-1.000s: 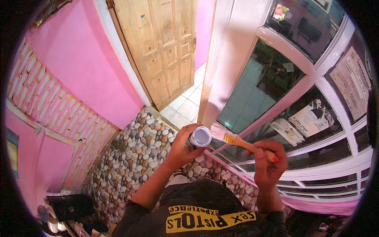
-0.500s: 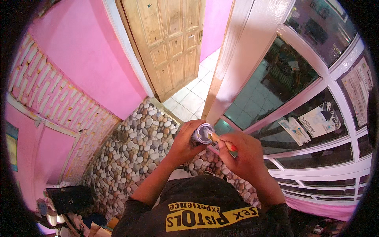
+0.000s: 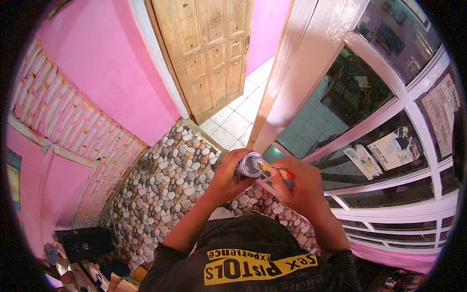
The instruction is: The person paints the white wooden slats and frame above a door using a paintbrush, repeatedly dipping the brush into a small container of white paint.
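My left hand (image 3: 227, 174) is wrapped around a small open paint can (image 3: 251, 164), with its mouth tipped up toward me. Pale residue coats the can's inner wall; how much it holds I cannot tell. A paintbrush (image 3: 280, 171) with a wooden handle and a red end sits in my right hand (image 3: 300, 184). The fingers are closed round its handle, and the brush head is at the can's right rim, its bristles partly inside. Both hands are held close together in front of my body, above the floor.
Ahead, a wooden panel door (image 3: 209, 58) stands ajar by a white-tiled floor (image 3: 236, 117). A pale window frame (image 3: 311, 87) with glass panes rises close on my right. Pebble-patterned flooring (image 3: 160, 194) lies underfoot. A black box-like object (image 3: 85, 245) and clutter are at lower left.
The paintbrush and my right hand have shifted slightly, the handle now lying a little higher. My left hand and the can stay nearly in place.
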Demonstrator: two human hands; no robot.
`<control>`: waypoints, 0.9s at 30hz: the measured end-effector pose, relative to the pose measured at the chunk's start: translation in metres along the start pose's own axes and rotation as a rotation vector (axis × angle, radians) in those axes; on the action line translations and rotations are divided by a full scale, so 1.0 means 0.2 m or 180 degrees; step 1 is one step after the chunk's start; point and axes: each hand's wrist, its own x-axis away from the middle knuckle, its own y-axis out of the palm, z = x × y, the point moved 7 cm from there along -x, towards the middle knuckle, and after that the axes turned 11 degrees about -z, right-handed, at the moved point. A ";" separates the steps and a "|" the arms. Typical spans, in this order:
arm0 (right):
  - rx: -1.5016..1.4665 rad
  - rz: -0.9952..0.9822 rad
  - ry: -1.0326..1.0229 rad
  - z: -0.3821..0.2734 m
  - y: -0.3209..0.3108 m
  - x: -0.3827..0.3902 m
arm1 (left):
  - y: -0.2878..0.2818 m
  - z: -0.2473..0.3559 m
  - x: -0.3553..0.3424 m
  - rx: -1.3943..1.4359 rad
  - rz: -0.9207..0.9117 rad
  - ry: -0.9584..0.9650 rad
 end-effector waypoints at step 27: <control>-0.2609 0.1894 -0.0058 -0.01 -0.79 0.28 | 0.06 -0.07 -0.06 0.0693 0.0038 0.0170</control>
